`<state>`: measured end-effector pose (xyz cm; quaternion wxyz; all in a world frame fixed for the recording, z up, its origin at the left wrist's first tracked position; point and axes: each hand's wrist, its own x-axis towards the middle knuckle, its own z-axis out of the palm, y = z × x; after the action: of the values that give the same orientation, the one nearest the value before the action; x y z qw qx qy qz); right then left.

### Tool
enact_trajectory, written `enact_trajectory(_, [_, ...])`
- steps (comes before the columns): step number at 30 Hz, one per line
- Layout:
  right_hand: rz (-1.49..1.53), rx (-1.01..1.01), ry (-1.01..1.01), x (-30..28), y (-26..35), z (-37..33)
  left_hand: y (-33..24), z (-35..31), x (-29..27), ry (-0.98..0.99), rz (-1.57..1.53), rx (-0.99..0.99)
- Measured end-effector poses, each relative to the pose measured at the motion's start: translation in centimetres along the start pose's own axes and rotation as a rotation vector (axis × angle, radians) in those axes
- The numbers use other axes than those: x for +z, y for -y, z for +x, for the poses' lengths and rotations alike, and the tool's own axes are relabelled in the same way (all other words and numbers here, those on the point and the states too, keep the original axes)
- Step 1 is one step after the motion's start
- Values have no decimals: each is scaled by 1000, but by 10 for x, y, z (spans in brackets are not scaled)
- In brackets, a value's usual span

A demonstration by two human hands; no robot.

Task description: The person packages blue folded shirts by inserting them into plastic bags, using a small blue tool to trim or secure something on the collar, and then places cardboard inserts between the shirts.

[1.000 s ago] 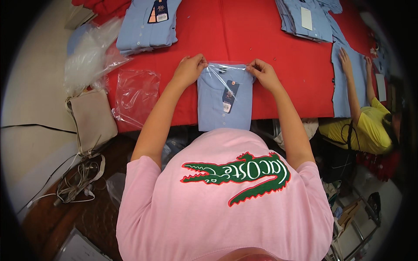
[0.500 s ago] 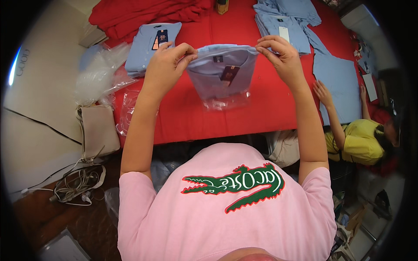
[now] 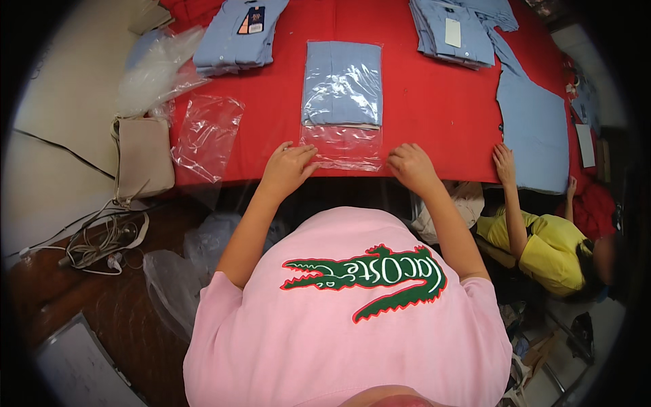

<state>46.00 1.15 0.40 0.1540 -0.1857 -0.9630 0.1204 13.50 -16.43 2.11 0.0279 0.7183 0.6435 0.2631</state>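
A folded light-blue shirt in a clear plastic bag (image 3: 342, 85) lies flat on the red-covered table before me, its plain side up. The bag's loose clear flap (image 3: 348, 146) extends toward the table's near edge. My left hand (image 3: 290, 167) is at the flap's left edge, fingers apart and slightly bent; whether they touch the film is hard to tell. My right hand (image 3: 412, 167) rests on the cloth just right of the flap, apart from it, with bent fingers and nothing visible in them.
Folded blue shirts with tags lie in a left stack (image 3: 237, 37) and a right stack (image 3: 451, 34). Empty clear bags (image 3: 207, 132) lie at the left, above a beige pouch (image 3: 144, 159). At right, a co-worker in yellow (image 3: 542, 251) touches a spread blue garment (image 3: 532, 129).
The bagged shirt, held up by its top edge in both hands before, now lies flat on the table with its other side up. Both hands have let go and come nearer me.
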Motion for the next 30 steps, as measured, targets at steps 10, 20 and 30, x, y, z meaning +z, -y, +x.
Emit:
enact_trajectory(10, [254,302,-295,17,3,59,28,82,27,-18,-160,-224])
enact_trajectory(20, [-57,309,-182,109,-57,174,103,168,122,142,161,19])
enact_trajectory(30, [-20,282,-156,106,-52,176,116,171,116,106,84,-12])
